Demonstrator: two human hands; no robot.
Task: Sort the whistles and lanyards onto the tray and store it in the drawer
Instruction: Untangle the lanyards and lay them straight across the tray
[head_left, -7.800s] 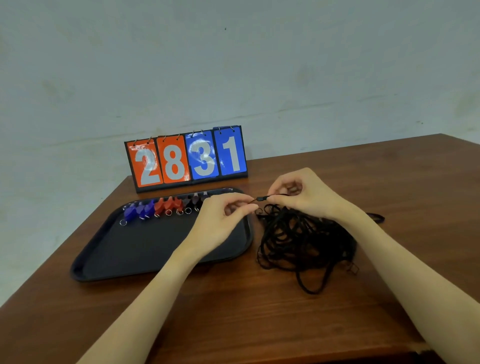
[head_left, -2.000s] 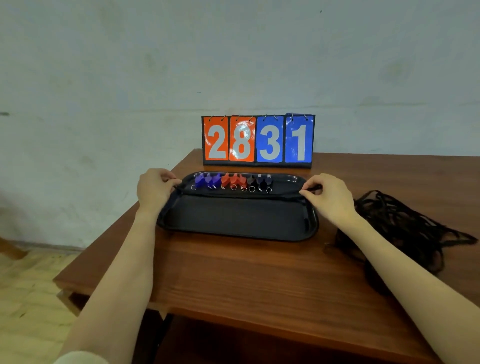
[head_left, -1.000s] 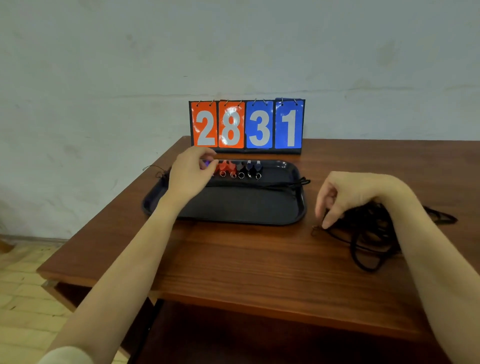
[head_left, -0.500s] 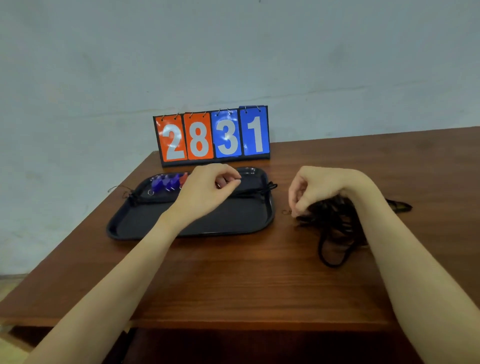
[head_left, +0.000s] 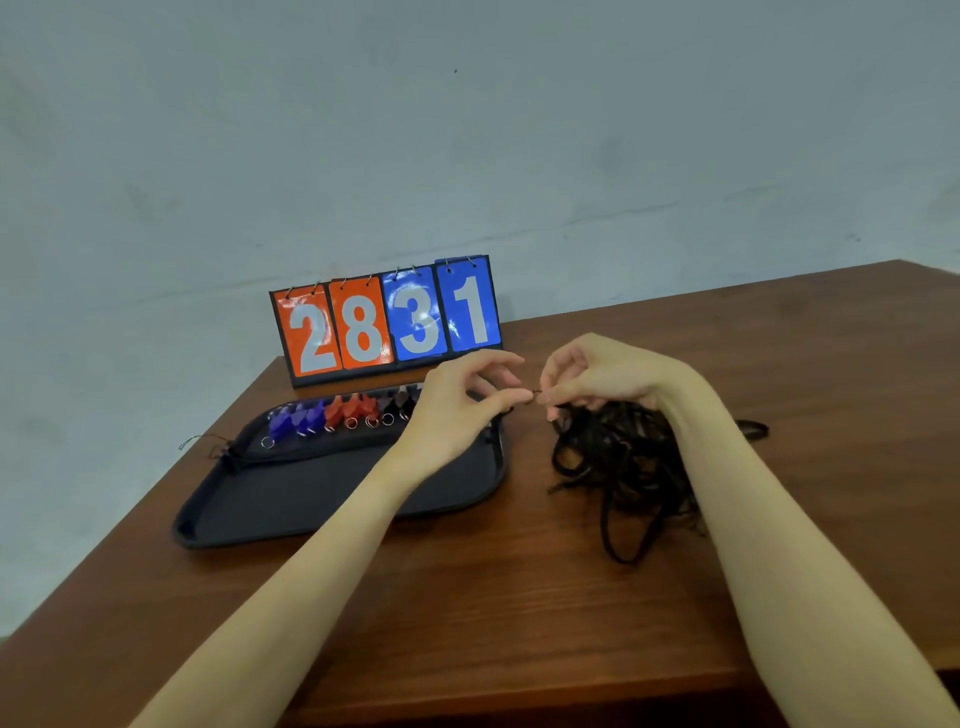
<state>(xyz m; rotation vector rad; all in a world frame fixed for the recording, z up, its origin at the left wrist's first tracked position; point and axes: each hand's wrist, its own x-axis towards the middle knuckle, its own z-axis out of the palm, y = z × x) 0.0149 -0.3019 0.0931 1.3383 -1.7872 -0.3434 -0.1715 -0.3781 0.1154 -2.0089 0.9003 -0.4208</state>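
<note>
Between the two hands, just above the right rim of the black tray (head_left: 322, 525), the end of one lanyard is being pinched: the left hand (head_left: 457, 410) has thumb and forefinger closed on what looks like a small ring or clip, and the right hand (head_left: 597, 379) has its fingertips curled onto the same end from the other side, though the piece itself is too small to be made out surely. Below the right wrist the tangle of black lanyards (head_left: 623, 467) lies heaped on the wooden table (head_left: 519, 623), just beside the tray. Along the tray's far edge the whistles (head_left: 337, 415) are lined up by colour, blue, then red, then dark, and one lanyard (head_left: 311, 453) appears to be laid out in front of them. The cords can be judged light, limp and prone to snagging on each other, so a single strand is best taken by its stiff end fitting and drawn out slowly while the heap is held down. The whistles are probably light, hard plastic, easily taken by the body or ring. A flip scoreboard (head_left: 387, 322) reading 2831 stands behind the tray.
</note>
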